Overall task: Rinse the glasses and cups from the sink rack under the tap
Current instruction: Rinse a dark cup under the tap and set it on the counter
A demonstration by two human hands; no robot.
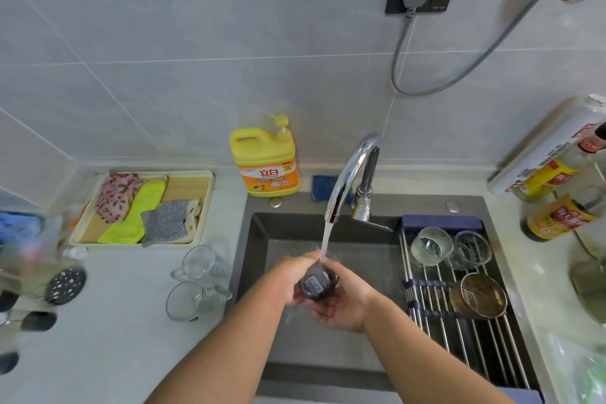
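Over the dark sink [251, 256], a person holds a small dark cup [316, 284] in both hands directly under the running tap [347, 167]. The stream of water [325, 239] lands at the cup's far edge, where it meets the hands. The left hand [290, 277] wraps the cup from the left, its fingers curled round it. The right hand [342, 307] cradles it from below and from the right, its fingers likewise curled against the side. The cup is tilted so that one end, bearing a pale label, faces the camera.

On the sink rack [460, 338], laid across the right side of the basin, lie 3 more pieces. A ribbed clear glass [431, 246] and a plain clear glass [472, 251] sit side by side at the far end, with an amber glass [478, 295] just nearer.

On the tabletop [131, 321] left of the sink, 2 cups rest close together near the basin's edge: a far clear cup [198, 264] and a near clear cup [187, 300]. A yellow detergent bottle [265, 161] stands against the tiled wall behind the sink, and a tray [206, 207] of cloths lies to its left.
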